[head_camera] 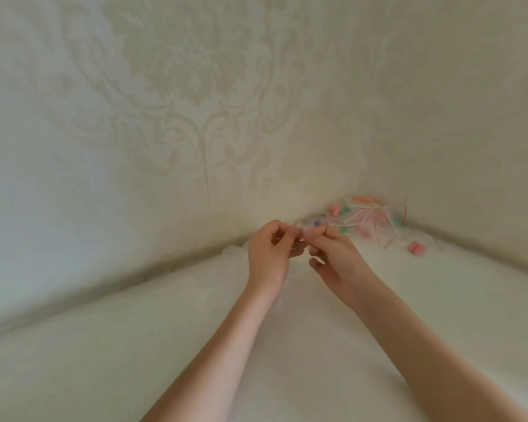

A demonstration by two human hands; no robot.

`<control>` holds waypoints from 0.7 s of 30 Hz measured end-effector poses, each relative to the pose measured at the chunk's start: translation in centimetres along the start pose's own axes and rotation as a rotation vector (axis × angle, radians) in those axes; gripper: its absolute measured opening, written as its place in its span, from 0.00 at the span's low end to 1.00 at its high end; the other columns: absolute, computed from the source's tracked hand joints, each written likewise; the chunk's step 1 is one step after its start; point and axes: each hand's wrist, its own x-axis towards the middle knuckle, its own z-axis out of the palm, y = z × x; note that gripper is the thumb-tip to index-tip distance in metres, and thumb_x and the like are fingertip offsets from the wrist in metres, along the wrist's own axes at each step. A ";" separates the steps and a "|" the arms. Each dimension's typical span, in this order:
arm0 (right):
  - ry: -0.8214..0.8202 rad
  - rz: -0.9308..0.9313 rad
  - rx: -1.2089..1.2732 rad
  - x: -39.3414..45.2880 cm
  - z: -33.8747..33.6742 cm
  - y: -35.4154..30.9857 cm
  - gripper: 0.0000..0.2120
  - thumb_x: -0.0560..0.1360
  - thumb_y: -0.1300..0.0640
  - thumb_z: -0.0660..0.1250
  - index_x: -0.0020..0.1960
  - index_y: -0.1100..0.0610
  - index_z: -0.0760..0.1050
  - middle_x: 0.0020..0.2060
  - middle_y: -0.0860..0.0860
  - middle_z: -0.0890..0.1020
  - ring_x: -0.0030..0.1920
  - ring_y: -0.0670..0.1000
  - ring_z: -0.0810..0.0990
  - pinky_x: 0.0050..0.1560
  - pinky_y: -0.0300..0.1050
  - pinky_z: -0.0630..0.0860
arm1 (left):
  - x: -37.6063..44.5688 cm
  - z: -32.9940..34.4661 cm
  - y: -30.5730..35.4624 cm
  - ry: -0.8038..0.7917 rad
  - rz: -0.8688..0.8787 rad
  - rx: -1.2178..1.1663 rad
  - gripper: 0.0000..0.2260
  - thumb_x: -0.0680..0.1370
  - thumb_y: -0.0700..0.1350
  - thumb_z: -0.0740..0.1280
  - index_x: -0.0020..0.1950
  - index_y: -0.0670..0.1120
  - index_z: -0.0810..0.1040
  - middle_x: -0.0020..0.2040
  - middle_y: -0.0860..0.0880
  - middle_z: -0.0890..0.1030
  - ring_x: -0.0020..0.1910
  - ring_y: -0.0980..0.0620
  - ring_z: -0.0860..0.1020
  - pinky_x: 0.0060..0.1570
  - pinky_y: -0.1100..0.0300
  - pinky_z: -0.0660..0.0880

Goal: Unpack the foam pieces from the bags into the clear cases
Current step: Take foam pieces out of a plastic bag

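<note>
Both hands, left hand (267, 251) and right hand (333, 254), pinch a small clear bag (302, 236) between fingertips, above the white counter (195, 345). Beyond the bag lies the pile of bags and foam pieces (369, 219). Peel the seal apart gently, keeping it level.

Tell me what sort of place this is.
Probably a room at home: damask-patterned wallpaper meets in a corner above a white surface, where small bags of coloured foam pieces are piled, not a workshop.
</note>
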 end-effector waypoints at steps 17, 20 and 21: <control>0.104 -0.498 -1.053 -1.4 0.2 0.7 0.12 0.80 0.54 0.56 0.39 0.55 0.61 0.27 0.47 0.67 0.30 0.54 0.66 0.31 0.48 0.60 | -1.1 0.0 0.4 -0.183 0.296 0.886 0.10 0.83 0.47 0.51 0.44 0.46 0.61 0.35 0.53 0.68 0.34 0.50 0.67 0.32 0.57 0.51; 0.129 -0.492 -1.132 -1.4 0.3 0.6 0.10 0.80 0.53 0.55 0.42 0.56 0.60 0.30 0.51 0.71 0.33 0.57 0.68 0.33 0.48 0.62 | -1.0 -0.1 0.5 -0.173 0.269 0.933 0.10 0.83 0.47 0.51 0.44 0.46 0.61 0.38 0.50 0.70 0.36 0.49 0.68 0.33 0.57 0.53; 0.134 -0.494 -1.156 -1.4 0.4 0.6 0.10 0.81 0.53 0.54 0.43 0.56 0.60 0.31 0.51 0.70 0.33 0.57 0.68 0.33 0.49 0.62 | -1.0 0.0 0.5 -0.172 0.264 0.945 0.09 0.83 0.47 0.51 0.44 0.46 0.61 0.38 0.50 0.70 0.36 0.48 0.69 0.33 0.57 0.53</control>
